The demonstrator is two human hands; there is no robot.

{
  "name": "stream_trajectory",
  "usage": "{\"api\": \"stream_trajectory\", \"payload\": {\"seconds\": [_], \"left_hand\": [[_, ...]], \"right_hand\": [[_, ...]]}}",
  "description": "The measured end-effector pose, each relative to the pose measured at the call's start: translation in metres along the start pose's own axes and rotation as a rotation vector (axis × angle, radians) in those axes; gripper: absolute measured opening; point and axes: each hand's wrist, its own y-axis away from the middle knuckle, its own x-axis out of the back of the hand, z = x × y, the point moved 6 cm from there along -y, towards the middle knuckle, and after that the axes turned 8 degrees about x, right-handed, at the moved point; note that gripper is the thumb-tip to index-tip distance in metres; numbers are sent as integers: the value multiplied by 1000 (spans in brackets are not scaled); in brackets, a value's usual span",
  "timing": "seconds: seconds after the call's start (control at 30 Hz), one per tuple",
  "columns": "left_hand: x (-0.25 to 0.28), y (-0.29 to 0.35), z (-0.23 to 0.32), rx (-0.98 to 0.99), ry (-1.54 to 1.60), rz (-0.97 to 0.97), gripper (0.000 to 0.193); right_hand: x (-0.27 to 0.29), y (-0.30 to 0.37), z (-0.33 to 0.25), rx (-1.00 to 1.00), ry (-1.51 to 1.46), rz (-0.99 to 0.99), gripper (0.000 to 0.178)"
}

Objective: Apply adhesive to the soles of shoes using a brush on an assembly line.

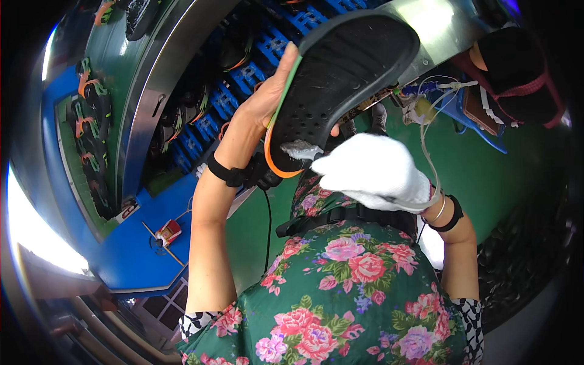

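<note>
My left hand [267,100] is bare and grips a black shoe sole [337,67] by its left edge, fingers passing behind it. The sole is held up with its broad end at top right, and small holes dot its lower half. Green and orange run along its rim. A white glove covers my right hand [371,170], closed round the dark handle of a brush. Wet-looking pale bristles of the brush [301,150] touch the sole's inside near the orange end. Most of the handle is hidden in the glove.
A clear tube [426,146] curves from my right wrist up to clutter at the right. Beyond the sole, a conveyor with blue racks [246,76] carries shoe parts. More black soles [94,134] lie at left, above a blue table [134,255]. Another person [517,73] sits at upper right.
</note>
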Motion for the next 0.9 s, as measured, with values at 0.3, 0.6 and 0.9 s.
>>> {"api": "stream_trajectory", "payload": {"seconds": [0.3, 0.6, 0.9], "left_hand": [[22, -7, 0, 81, -142, 211, 91], [12, 0, -41, -118, 166, -204, 68], [40, 16, -51, -258, 9, 250, 47]], "right_hand": [[19, -10, 8, -158, -267, -2, 12], [68, -13, 20, -326, -53, 464, 14], [59, -34, 4, -45, 224, 183, 26]]}}
